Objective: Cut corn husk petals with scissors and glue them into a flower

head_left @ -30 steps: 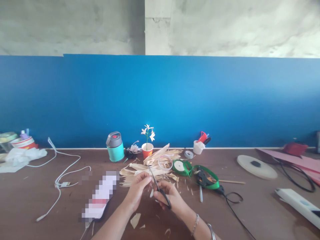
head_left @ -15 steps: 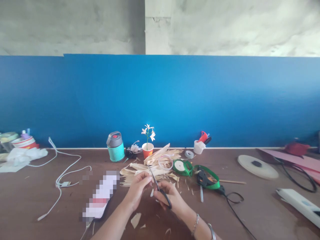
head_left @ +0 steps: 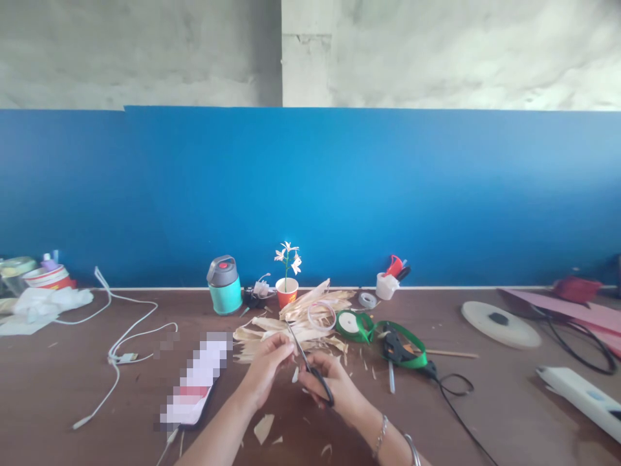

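Black-handled scissors (head_left: 317, 380) are gripped in my right hand (head_left: 330, 383), their blades pointing up and away. My left hand (head_left: 269, 366) is pinched closed beside the blades; a small pale piece seems to be at its fingertips, too small to make out fully. Just beyond both hands lies a heap of dried corn husks (head_left: 272, 329), with a clear ring of tape (head_left: 321, 316) on top. Cut husk scraps (head_left: 264, 428) are scattered on the brown table (head_left: 121, 440) below and around my hands.
Behind the husks a red paper cup (head_left: 287, 294) holds a stem of pale flowers (head_left: 290, 255). A turquoise flask (head_left: 225, 291) and a phone (head_left: 196, 382) are to the left. Rightward lie green ribbon (head_left: 359, 327), a glue gun (head_left: 398, 348) with its cord, and a white cup (head_left: 387, 285).
Almost nothing differs. Both hands and the scissors keep nearly the same position, with only a very slight shift of the view.
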A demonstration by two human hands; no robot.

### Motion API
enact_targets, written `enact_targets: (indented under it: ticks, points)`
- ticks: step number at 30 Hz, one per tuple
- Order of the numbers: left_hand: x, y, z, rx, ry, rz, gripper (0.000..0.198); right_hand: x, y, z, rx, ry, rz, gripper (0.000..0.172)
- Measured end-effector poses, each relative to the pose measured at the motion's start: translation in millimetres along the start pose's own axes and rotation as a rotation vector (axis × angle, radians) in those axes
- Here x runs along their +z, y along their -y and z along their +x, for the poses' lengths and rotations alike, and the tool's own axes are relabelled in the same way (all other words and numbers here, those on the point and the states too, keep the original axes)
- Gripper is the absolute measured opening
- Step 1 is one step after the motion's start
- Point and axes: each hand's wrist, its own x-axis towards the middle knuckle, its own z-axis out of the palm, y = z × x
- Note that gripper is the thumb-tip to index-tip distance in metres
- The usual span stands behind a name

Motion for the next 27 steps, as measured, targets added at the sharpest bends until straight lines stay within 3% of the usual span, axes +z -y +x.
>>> enact_targets:
  ticks: [11,27]
  points:
    - [-2.4,2,1,0.019,0.038,-0.009,0.022,-2,-7,3,-0.007,-0.002,0.004,0.033]
    - [-5.3,3,2,0.014,0.045,-0.019,0.017,-1,6,-1,0.041,-0.013,-0.002,0.036]
